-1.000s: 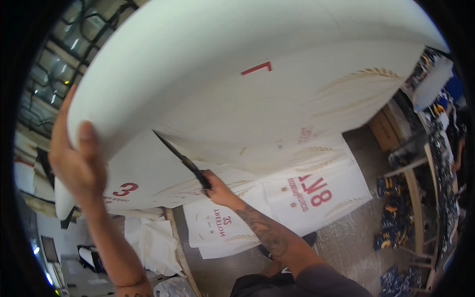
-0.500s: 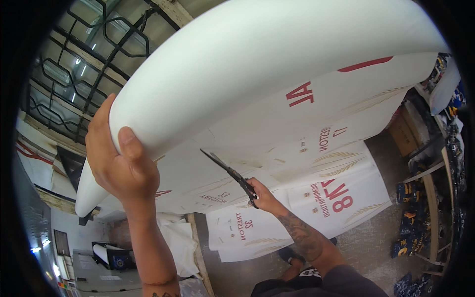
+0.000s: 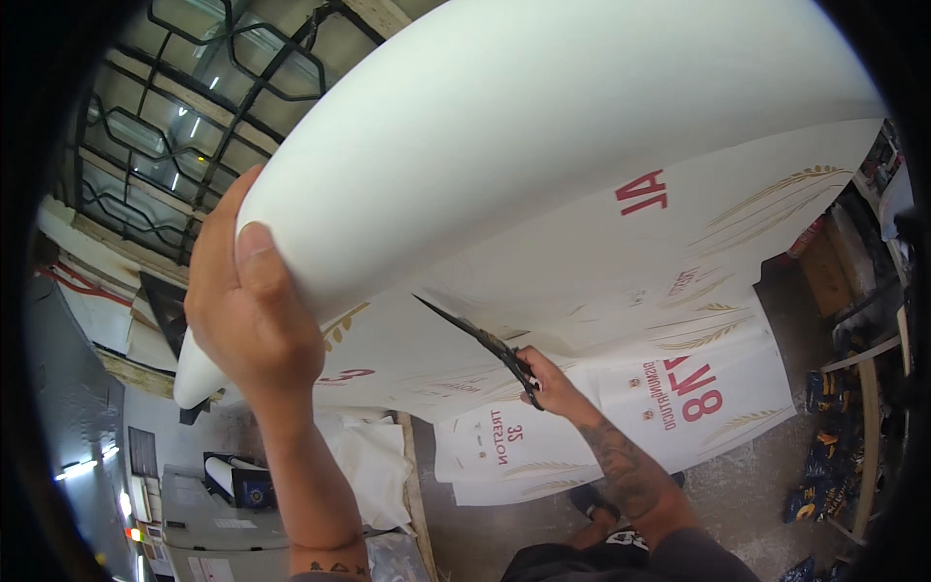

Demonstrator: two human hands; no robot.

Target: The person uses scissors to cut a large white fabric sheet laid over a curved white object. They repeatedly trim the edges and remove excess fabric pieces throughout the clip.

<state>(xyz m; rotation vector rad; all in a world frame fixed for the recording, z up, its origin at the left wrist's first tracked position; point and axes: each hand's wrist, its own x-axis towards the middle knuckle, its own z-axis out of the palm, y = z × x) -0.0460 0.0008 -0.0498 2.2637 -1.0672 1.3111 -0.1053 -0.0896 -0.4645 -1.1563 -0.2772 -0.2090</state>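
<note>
Two boxes show: a brown cardboard box (image 3: 824,267) past the right edge of the white printed sheet (image 3: 543,184), contents hidden, and a dark box (image 3: 250,493) below its left corner, something white in it. The left hand (image 3: 252,320) grips the sheet's left edge, near black window bars (image 3: 262,78); the right hand (image 3: 551,383) holds black scissors (image 3: 493,345) — blades toward the rounded fold. Half a second ago a red curved print showed — now out of sight.

Large white sheet (image 3: 553,204), top edge curled over into a broad smooth bulge, plain side out; inner face printed with red mirror-reversed lettering and tan wheat ears. Lower part drapes downward. Long black scissors (image 3: 485,341), tilted, tips up-left in front of printed face; blade gap unclear.
</note>
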